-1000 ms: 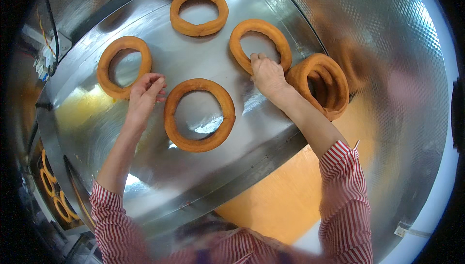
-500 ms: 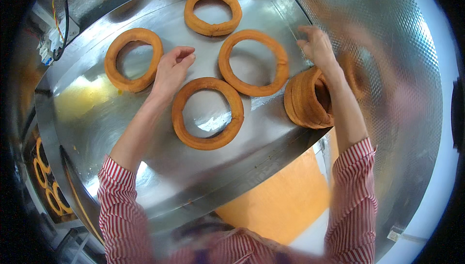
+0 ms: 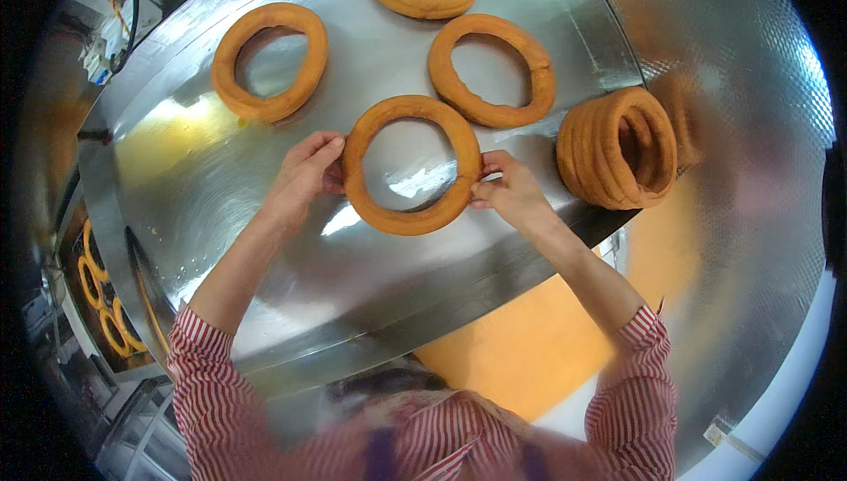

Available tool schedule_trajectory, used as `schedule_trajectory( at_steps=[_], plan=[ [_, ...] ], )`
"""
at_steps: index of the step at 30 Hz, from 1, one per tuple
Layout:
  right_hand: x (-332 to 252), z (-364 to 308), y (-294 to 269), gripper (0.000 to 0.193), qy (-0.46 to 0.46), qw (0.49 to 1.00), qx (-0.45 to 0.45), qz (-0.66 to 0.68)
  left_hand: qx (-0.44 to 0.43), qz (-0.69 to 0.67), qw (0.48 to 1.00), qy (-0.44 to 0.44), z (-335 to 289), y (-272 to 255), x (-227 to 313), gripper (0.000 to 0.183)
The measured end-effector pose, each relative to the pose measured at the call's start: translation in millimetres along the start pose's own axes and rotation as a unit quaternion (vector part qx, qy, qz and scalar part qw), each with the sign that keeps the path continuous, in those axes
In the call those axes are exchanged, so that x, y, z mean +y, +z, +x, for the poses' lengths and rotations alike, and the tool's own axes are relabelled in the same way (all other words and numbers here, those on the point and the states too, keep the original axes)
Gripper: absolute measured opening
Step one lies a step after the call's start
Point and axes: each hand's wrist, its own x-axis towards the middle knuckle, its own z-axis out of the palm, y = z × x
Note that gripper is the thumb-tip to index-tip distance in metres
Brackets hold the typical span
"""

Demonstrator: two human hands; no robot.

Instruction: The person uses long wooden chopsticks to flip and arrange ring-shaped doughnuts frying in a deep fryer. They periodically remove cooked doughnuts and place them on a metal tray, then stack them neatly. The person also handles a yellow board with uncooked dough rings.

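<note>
A golden-brown fried dough ring (image 3: 408, 223) lies at the near middle of a shiny metal tray (image 3: 304, 296). My left hand (image 3: 303, 174) grips its left edge between thumb and fingers. At its right edge, my right hand (image 3: 514, 191) pinches the dough. Three more fried rings lie flat beyond: a left ring (image 3: 311, 79), a far ring (image 3: 423, 9) and a right ring (image 3: 485, 113). Right of my right hand, a stack of rings (image 3: 587, 150) lies on its side near the tray's right edge.
A patterned metal wall (image 3: 750, 128) rises on the right. Cables and a white connector (image 3: 95, 64) hang at the far left. Lower left, several paler rings (image 3: 113, 331) sit in a dark container. An orange surface (image 3: 520, 340) shows below the tray's near edge.
My right hand has come down and left from above the stack to the near ring's right edge. My left hand has moved onto its left edge. The whole view has shifted.
</note>
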Motion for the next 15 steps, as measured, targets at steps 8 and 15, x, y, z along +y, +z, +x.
schedule_trajectory(
  at_steps=[8, 15],
  plan=[
    [-25.0, -12.7, -5.5, 0.036, -0.095, 0.995, 0.024, -0.004, 0.015, -0.037, 0.998, 0.053, -24.6, -0.9, 24.6, 0.033],
    [-94.9, 8.7, -74.9, 0.037, -0.158, 0.955, 0.209, -0.136, -0.074, -0.068, 0.987, 0.127, 38.3, 50.4, 94.1, 0.034]
  ],
)
